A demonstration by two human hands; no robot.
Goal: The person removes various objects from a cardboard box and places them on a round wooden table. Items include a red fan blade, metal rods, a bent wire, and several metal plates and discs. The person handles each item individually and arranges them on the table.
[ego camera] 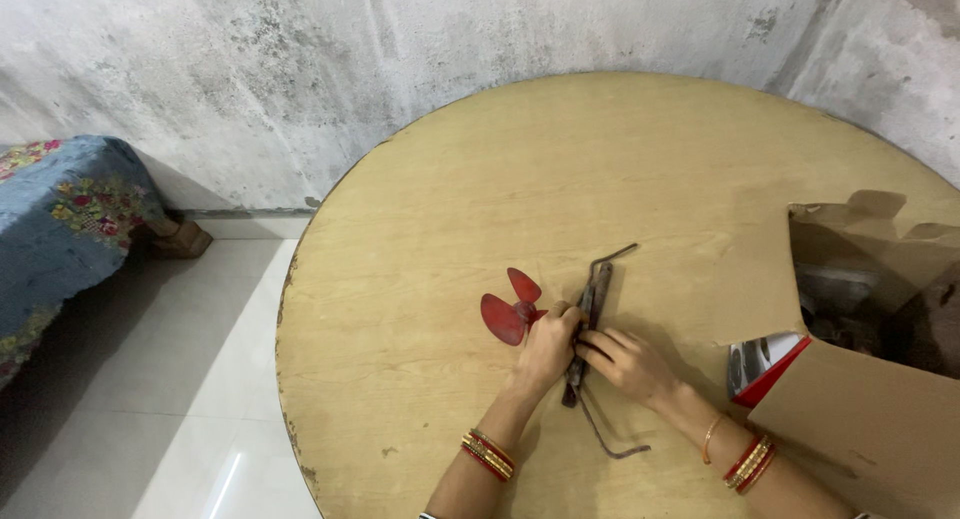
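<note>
A small red propeller [509,310] with rounded blades lies on the round wooden table [560,179]. It sits against a dark rusty metal bracket [596,294] whose bent wire ends stick out at the far side and near my wrists. My left hand [547,346] grips the bracket at the propeller's hub. My right hand [623,360] holds the bracket's lower part from the right. Both wrists wear red and gold bangles.
An open cardboard box [870,379] stands at the table's right edge, with a red and white item [765,367] inside. A rough grey wall [400,69] runs behind the table. At left, a bed with a blue floral cover [60,219] stands on white floor tiles [170,399].
</note>
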